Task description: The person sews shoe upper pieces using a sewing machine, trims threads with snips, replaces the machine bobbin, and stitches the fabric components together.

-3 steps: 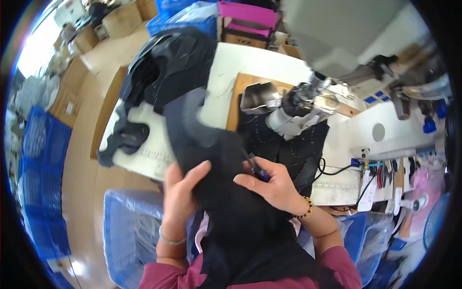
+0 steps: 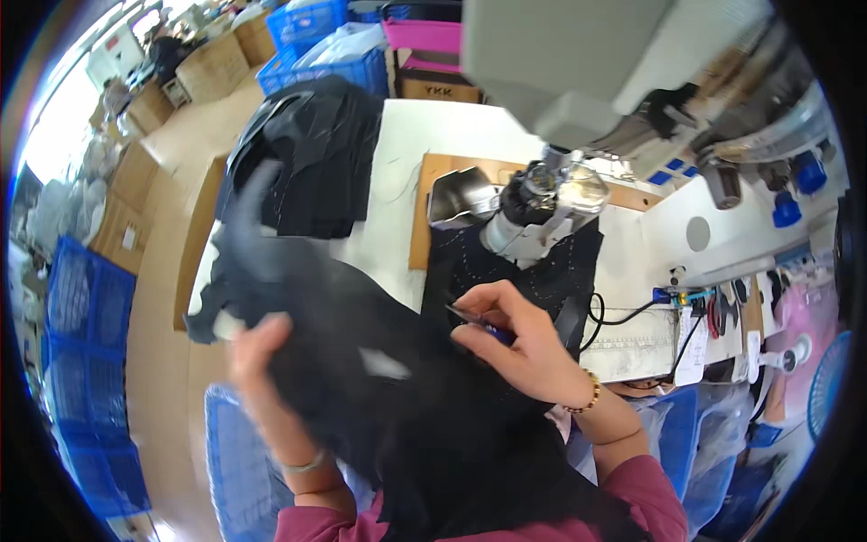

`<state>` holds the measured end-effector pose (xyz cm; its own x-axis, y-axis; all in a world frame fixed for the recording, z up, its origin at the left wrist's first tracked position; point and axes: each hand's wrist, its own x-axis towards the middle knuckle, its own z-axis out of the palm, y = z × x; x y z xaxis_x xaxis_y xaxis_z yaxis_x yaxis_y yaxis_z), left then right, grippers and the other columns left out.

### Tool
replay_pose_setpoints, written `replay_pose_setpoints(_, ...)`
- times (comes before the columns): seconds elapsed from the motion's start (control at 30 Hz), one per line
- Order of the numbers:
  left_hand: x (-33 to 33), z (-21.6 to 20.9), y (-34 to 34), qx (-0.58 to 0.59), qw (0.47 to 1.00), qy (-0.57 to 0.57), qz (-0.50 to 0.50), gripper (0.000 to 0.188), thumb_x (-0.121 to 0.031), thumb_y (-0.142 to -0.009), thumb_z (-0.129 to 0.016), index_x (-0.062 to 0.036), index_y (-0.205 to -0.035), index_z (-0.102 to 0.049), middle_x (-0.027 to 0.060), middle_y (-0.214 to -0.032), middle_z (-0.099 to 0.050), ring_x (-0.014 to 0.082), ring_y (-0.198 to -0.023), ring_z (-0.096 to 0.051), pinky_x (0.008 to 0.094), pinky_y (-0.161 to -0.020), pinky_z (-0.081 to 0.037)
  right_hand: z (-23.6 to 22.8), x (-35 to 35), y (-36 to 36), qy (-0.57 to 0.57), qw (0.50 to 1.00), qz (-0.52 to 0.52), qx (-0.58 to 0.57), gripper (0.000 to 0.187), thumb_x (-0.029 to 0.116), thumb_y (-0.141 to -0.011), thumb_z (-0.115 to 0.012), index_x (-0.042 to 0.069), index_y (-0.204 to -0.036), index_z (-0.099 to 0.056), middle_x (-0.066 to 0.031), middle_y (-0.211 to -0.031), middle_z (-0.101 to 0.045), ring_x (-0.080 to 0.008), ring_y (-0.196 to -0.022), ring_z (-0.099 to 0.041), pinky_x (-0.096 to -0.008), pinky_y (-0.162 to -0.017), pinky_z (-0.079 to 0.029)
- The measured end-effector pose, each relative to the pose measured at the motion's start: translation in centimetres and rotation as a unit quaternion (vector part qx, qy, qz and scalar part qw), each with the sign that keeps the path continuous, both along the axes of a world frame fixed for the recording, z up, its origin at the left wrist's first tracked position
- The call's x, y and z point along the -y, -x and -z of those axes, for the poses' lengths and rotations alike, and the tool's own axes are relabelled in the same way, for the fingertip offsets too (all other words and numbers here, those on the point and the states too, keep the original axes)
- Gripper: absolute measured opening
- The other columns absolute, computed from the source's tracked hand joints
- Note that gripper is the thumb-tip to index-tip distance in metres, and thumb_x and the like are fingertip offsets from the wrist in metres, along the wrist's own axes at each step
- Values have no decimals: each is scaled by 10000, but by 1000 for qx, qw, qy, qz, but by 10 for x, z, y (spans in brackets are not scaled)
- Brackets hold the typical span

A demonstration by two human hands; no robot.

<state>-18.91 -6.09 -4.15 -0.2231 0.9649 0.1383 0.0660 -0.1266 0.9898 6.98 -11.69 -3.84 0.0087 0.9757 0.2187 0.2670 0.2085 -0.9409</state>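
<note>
A black garment piece [image 2: 397,434] stretches from my lap up over the table's front edge, its upper end smeared by motion. My left hand [image 2: 262,361], also blurred, grips its left edge, with the fingers partly hidden. In my right hand [image 2: 524,352] is a pair of thread snips [image 2: 496,333] with a dark blue handle, the blades pointing up and left over the cloth. A sewing machine [image 2: 528,221] stands just beyond this hand. Dark cut fabric with pale stitch marks [image 2: 456,262] lies beneath the machine.
A stack of black garment pieces [image 2: 321,163] lies on the white table [image 2: 406,135] at the far left. Blue crates stand at left [image 2: 86,361], below the table [image 2: 235,452] and right [image 2: 677,443]. A black cable [image 2: 623,322] runs at right, near hanging tools [image 2: 718,312].
My left hand has swung left, carrying the upper part of the black garment piece with it. My right hand stays nearly in place with the snips. The view has shifted slightly.
</note>
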Motion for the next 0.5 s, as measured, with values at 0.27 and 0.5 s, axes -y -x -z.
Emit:
replay_pose_setpoints(0.27,-76,-95,34,534,661,-222,479,421,27,-895,-511,35,-1260,-300,92,-903,-424,146,-741,-470,226,-503,-417,-34,45,-68,40,989,78,116,382,77,-939,-486,-11,-1306,-426,-134,-903,-565,-205,-705,-590,-281,-656,-486)
replay_pose_setpoints(0.5,-118,-43,4,18,977,-31,209,362,-89,-788,-664,19,-1112,-542,50,-978,-592,125,-831,-589,240,-725,-493,-2,67,-174,-114,921,97,-360,566,254,-943,-522,-64,-1360,-307,-268,-1260,-501,-316,-1098,-581,-360,-911,-507)
